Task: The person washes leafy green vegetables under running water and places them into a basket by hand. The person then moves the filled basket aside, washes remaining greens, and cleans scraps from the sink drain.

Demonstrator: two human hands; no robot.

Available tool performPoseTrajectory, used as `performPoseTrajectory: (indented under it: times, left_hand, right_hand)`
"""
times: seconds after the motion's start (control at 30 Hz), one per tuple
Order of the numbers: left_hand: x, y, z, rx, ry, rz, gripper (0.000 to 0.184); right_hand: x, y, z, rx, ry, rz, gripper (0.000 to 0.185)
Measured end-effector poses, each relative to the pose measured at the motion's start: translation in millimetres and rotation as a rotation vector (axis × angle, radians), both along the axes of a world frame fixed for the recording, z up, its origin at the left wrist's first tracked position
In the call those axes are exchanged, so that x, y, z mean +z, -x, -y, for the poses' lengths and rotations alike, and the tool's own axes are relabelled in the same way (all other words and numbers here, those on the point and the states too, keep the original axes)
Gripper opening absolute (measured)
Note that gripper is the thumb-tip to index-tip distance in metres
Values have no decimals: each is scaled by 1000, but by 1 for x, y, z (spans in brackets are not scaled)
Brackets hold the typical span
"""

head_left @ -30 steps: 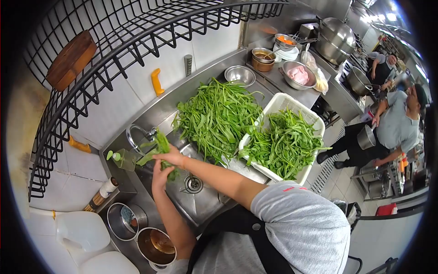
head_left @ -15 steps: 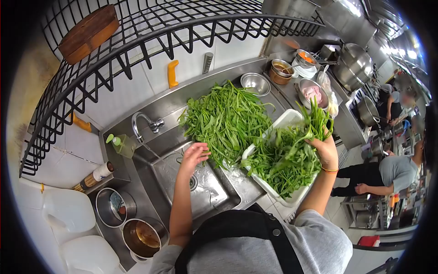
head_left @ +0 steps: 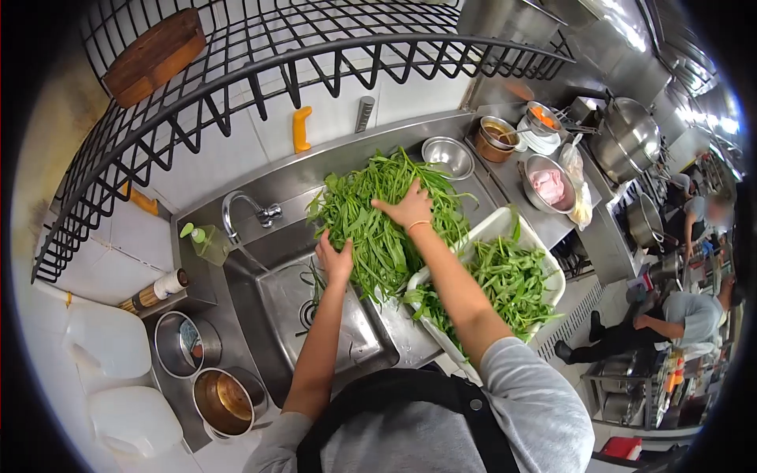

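With right hand [head_left: 411, 208] spread atop leafy greens [head_left: 384, 251] and left hand [head_left: 337, 259] spread at their left edge, gather loosely, without crushing.

Zero readable text here tbh. Can't make out any label, brand, number or sign anywhere in view.
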State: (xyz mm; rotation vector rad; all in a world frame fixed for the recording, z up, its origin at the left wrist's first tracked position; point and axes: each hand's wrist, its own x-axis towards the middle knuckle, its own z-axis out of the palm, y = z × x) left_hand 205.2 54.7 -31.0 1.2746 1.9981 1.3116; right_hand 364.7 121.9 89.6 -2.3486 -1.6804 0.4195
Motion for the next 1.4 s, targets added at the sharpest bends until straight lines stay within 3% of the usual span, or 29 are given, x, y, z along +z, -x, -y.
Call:
performPoseTrajectory:
  times: [0.03,0.07,0.1,0.2,0.33,0.4,0.47,0.57,0.67,0.8,0.9,1.0,1.07,1.13,1.2,1.23,1.27,1.33,1.37,1.4]
  left_hand:
    - [0,3,-5,-70,147,94,70]
    - [0,3,-9,-61,143,86,70]
    - [-7,0,-15,-77,139,111,72]
    - [-2,-8,-23,-168,123,129,81]
    - [9,-43,-34,-312,129,159,89]
    - [5,-58,-40,-404,113,67,88]
    - [11,-67,-39,-447,292,-101,88]
    - [22,-57,-35,-485,358,-169,87]
    - [33,-32,-29,-463,335,-239,75]
    - [36,7,-25,-334,70,-265,41]
    - [33,33,-22,-456,21,-118,38]
    - [45,51,-13,-331,-36,-290,38]
    - [44,65,-12,-177,-231,34,41]
    - [40,90,-10,-228,-148,156,51]
    - [61,109,11,-279,0,1330,68]
    - [92,110,34,-162,-30,1436,80]
    - [81,126,37,-135,-41,1432,80]
    - [51,155,37,-447,-340,1757,81]
    - [80,157,59,-368,-227,1854,72]
    - [65,166,60,-354,-231,1851,72]
  right_hand:
    - [-10,3,0,-13,-48,68,92]
    - [-19,6,-1,-28,-95,135,78]
    - [-31,2,-11,-22,-98,126,78]
    - [-40,-32,-28,80,-324,-173,21]
    - [25,-54,-19,95,-425,-255,30]
    - [60,-61,-16,145,-634,-321,34]
    - [87,-68,-13,237,-846,-442,31]
    - [101,-79,-17,227,-877,-514,31]
    - [94,-96,-20,220,-891,-649,29]
    - [115,-89,6,65,-692,-1161,17]
    - [124,-80,18,93,-580,-1304,14]
    - [137,-49,33,126,-514,-1375,17]
    - [129,-22,34,181,-394,-1508,17]
    - [103,8,27,297,-218,-1560,19]
    - [67,44,22,414,-28,-1441,21]
    - [58,72,31,344,8,-1362,22]
    - [49,103,43,275,39,-1280,23]
    - [21,151,55,318,158,-1142,18]
    - [-7,174,54,306,144,-1174,23]
    - [-37,195,53,288,131,-1208,28]
